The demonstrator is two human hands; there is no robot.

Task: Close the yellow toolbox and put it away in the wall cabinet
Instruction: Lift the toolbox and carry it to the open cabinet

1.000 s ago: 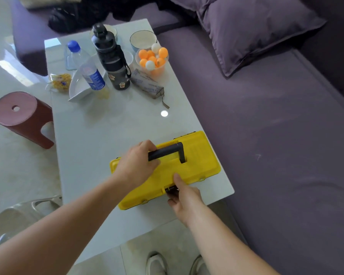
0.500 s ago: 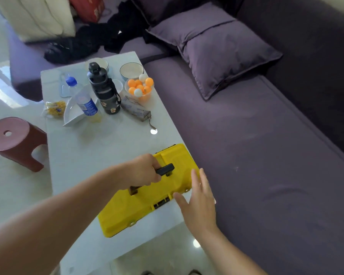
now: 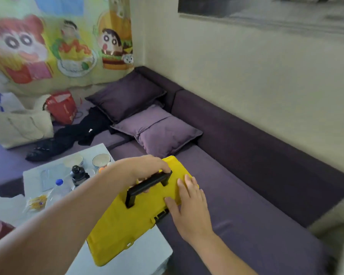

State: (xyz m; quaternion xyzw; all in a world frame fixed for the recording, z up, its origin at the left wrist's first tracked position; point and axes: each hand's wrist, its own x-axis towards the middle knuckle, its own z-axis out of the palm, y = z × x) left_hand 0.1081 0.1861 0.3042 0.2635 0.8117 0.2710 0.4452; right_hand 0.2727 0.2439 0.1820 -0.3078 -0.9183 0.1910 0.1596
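The yellow toolbox (image 3: 125,225) is closed and raised off the white coffee table (image 3: 147,253), tilted with its far end up. My left hand (image 3: 147,171) is wrapped around its black handle (image 3: 147,187). My right hand (image 3: 189,207) lies flat with fingers spread against the box's right side, by the black latch (image 3: 161,214). No wall cabinet is in view.
The table's far end holds a black flask (image 3: 78,174), a water bottle (image 3: 58,188), bowls (image 3: 101,160) and a snack packet (image 3: 36,202). A purple corner sofa (image 3: 236,215) with cushions (image 3: 159,133) runs along the right wall. Bags and dark clothes lie on its far seat.
The toolbox has come up off the table, carried by the handle. My right hand moved from hovering beside it to resting on its side. My view swung upward toward the wall.
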